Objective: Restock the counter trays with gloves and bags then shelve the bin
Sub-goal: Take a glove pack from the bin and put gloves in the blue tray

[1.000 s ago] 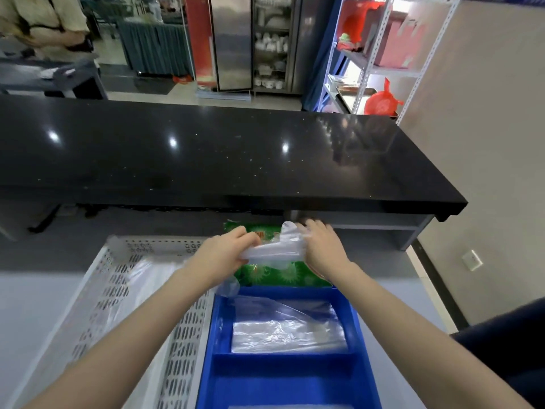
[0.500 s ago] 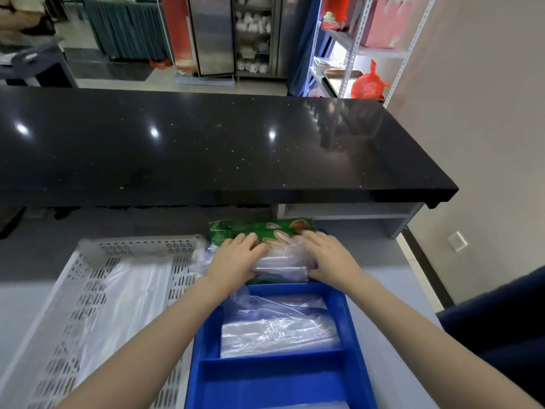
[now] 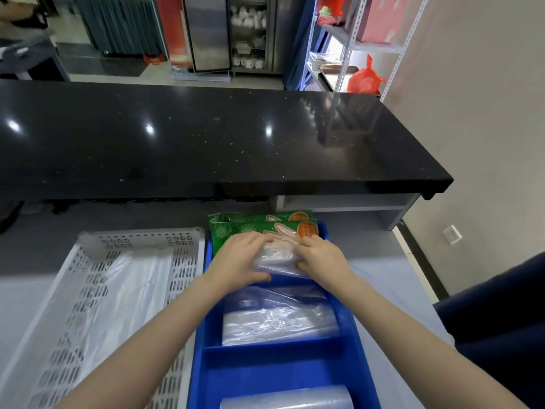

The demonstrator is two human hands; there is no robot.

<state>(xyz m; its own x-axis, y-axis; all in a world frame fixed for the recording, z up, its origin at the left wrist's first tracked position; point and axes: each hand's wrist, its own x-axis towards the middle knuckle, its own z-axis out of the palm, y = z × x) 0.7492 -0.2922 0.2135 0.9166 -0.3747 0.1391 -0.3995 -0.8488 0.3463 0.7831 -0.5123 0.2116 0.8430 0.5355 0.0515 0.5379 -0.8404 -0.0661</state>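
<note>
Grey worktop (image 3: 383,278) under black counter (image 3: 206,137); left hand (image 3: 239,261), right hand (image 3: 320,255) grip clear bag stack (image 3: 275,259) over blue tray (image 3: 358,329).

This looks like a restaurant or canteen service area. A long black counter (image 3: 206,137) runs from 9 to 2 o'clock. Behind it, at 12 o'clock, a steel cabinet (image 3: 250,33) holds white dishes, and metal shelving (image 3: 354,45) stands at 1 o'clock.

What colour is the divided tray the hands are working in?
Blue: the divided tray shows plainly in the head view, beside a white perforated basket.
</note>
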